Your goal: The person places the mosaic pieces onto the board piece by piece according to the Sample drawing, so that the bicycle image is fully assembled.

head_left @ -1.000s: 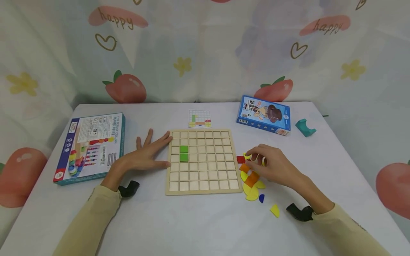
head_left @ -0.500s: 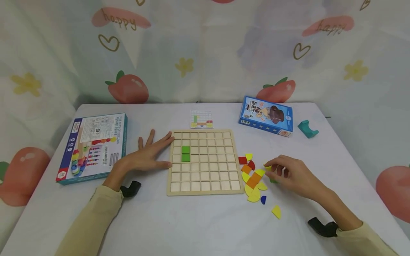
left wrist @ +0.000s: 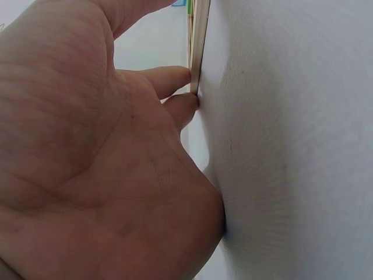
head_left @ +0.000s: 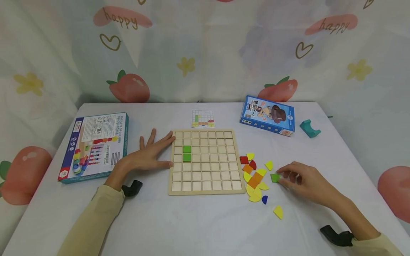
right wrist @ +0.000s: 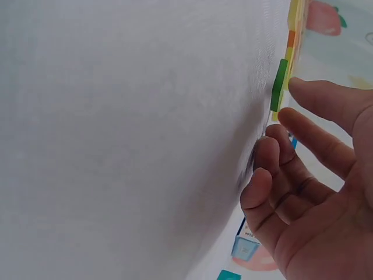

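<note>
A wooden grid board (head_left: 207,193) lies flat with two green square tiles (head_left: 187,153) one above the other in its left part. My left hand (head_left: 147,156) is spread beside it, fingertips and thumb touching its left edge; in the left wrist view the palm (left wrist: 122,163) faces the camera. Right of the loose pieces, my right hand (head_left: 304,181) pinches the edge of a green square tile (head_left: 274,177) with thumb and index finger, low at the table. The right wrist view shows this green tile (right wrist: 279,86) at the fingertips, the other fingers curled.
Loose yellow (head_left: 255,195), orange (head_left: 255,180), red (head_left: 244,160) and blue (head_left: 264,200) pieces lie right of the board. A pattern card (head_left: 203,118) lies behind it. A column box (head_left: 96,145), a blue game box (head_left: 268,115) and a teal curved block (head_left: 309,129) stand around.
My right hand has moved right, away from the pile, to the green tile. A yellow piece now lies uncovered left of its fingers. My left hand stays at the board.
</note>
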Demonstrator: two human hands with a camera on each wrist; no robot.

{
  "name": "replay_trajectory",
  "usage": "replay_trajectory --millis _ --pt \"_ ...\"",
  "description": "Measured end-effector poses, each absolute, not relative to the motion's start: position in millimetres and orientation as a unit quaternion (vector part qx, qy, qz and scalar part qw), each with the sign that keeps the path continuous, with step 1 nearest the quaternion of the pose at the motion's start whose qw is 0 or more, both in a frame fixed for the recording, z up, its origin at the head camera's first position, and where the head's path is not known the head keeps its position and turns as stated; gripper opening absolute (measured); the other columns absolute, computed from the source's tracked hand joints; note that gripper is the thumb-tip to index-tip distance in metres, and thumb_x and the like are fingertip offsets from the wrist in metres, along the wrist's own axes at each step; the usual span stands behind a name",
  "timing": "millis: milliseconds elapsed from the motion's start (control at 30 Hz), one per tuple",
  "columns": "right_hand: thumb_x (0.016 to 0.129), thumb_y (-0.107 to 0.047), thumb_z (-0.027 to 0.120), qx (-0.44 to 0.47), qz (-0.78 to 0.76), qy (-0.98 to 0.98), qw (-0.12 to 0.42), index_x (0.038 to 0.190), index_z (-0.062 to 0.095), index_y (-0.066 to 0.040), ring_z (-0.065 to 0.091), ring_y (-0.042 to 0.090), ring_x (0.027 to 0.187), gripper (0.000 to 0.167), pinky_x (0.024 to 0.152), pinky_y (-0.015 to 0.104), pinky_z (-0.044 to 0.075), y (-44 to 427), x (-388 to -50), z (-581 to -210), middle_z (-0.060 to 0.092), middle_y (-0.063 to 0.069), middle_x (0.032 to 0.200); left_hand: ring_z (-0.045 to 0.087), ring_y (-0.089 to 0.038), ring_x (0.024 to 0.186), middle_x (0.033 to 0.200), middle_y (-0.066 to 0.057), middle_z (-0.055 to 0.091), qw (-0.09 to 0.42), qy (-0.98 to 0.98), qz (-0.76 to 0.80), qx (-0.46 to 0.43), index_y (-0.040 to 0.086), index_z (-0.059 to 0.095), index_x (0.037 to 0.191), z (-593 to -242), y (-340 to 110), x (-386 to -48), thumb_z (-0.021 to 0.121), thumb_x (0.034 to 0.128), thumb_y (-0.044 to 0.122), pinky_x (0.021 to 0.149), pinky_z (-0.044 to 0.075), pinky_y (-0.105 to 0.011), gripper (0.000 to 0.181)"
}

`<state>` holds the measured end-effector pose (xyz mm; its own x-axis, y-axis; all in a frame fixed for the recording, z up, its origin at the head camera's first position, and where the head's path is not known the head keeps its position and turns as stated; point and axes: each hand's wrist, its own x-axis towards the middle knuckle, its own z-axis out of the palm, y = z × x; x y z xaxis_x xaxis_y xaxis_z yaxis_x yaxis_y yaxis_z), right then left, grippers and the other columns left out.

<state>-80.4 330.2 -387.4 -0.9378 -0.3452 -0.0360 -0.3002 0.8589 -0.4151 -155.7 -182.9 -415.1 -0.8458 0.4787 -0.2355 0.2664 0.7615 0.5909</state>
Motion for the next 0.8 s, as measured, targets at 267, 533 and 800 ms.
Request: replay_trajectory --millis 267,533,800 --pt "0.086 -0.016 0.088 -0.162 -0.203 0.963 0.067 0.117 0.078 -0.013 0.052 0.006 0.079 0.032 0.066 0.017 0.050 333.4 -78.8 -389.8 0.068 -0.007 0.095 -0.028 -0.046 0.162 0.182 -0.002 0.005 0.189 0.920 0.279 0.201 0.023 0.020 0.171 -415.3 -182.0 -156.3 0.073 0.0941 0.050 0.119 -0.025 -0.078 0.097" --pt "0.086 -0.017 0.088 -0.160 -0.204 0.963 0.071 0.117 0.077 -0.012 0.052 0.005 0.079 0.034 0.066 0.018 0.050 334.8 -79.3 -390.7 0.068 -0.007 0.095 -0.028 -0.045 0.162 0.182 -0.002 0.006 0.189 0.918 0.287 0.199 0.023 0.022 0.171 -414.6 -180.5 -155.4 0.075 0.0934 0.045 0.119 -0.026 -0.077 0.096" --pt "0.085 -0.019 0.089 -0.165 -0.204 0.962 0.067 0.119 0.077 -0.014 0.051 0.005 0.079 0.036 0.065 0.017 0.049 334.8 -78.9 -390.8 0.065 -0.007 0.093 -0.029 -0.045 0.162 0.182 -0.001 0.006 0.191 0.918 0.285 0.198 0.023 0.022 0.171 -415.3 -181.5 -156.6 0.075 0.0930 0.047 0.119 -0.025 -0.078 0.097"
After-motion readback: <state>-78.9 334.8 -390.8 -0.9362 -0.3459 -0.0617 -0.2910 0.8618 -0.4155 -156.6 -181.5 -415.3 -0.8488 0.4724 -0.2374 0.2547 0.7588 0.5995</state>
